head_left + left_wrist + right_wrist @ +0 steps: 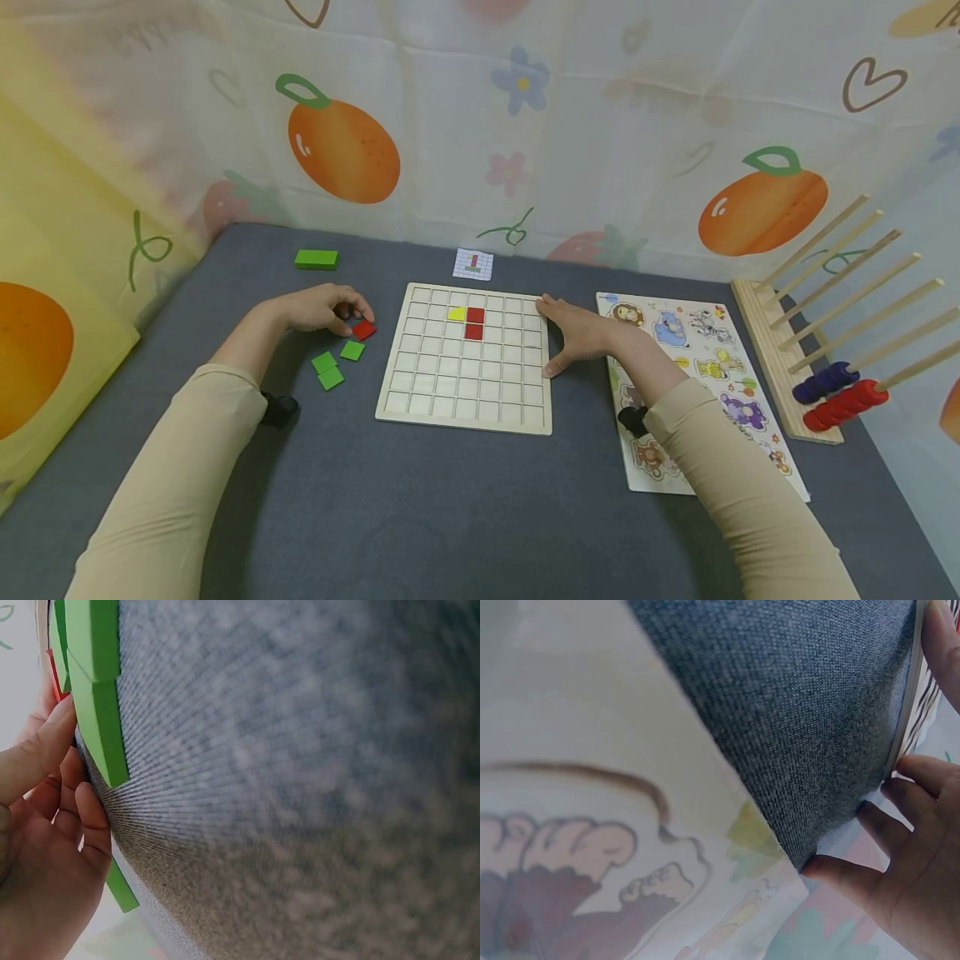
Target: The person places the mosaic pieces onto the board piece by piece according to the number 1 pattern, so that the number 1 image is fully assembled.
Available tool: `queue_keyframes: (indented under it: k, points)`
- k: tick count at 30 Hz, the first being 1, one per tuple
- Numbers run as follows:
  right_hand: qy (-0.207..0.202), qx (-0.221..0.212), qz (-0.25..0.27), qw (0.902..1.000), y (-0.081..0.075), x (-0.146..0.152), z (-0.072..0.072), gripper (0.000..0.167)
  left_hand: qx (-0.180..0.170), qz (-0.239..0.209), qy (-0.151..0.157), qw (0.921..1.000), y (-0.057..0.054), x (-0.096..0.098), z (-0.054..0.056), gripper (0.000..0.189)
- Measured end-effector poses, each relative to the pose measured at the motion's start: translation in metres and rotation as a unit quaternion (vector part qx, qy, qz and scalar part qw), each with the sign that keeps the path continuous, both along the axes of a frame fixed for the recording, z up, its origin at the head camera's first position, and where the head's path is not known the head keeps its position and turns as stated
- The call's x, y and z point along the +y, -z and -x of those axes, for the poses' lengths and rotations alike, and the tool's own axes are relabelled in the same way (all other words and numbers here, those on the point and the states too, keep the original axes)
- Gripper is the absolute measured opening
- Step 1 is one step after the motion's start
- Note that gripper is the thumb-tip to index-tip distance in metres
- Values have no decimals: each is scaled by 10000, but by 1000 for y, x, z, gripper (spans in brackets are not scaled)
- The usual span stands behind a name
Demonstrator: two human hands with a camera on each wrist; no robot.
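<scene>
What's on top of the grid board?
Two red squares and a yellow piece lie on the grid board; the right hand touches its right edge. Anything beneath those pieces is covered.

Passable across the grey tabletop at lower centre, between both sleeves; obstructed by loose green tiles at centre left, by animal-picture board and pegged rack at right.

Grid board: pale, square, lying flat, with two red tiles one below the other in neighbouring cells and a yellow piece just left of the upper one. Loose red tile: flat-sided, sits at the left hand's fingertips, left of the board. Three green tiles lie near it, two touching.
</scene>
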State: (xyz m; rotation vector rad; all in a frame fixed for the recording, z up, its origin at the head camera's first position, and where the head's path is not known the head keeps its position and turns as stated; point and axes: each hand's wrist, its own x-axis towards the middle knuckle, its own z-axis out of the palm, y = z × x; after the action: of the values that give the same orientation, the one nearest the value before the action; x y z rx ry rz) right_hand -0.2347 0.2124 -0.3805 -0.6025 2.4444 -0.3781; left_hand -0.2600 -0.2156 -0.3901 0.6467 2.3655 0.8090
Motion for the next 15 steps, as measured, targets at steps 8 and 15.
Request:
queue_keyframes:
  k: [8,15]
  points:
    - [-6,-30,77,10000,0,-1,0,117,50,5,-101,9999,1,0,0,28]
    - [-29,-2,33,10000,0,-1,0,118,65,-4,-281,9996,2,1,0,26]
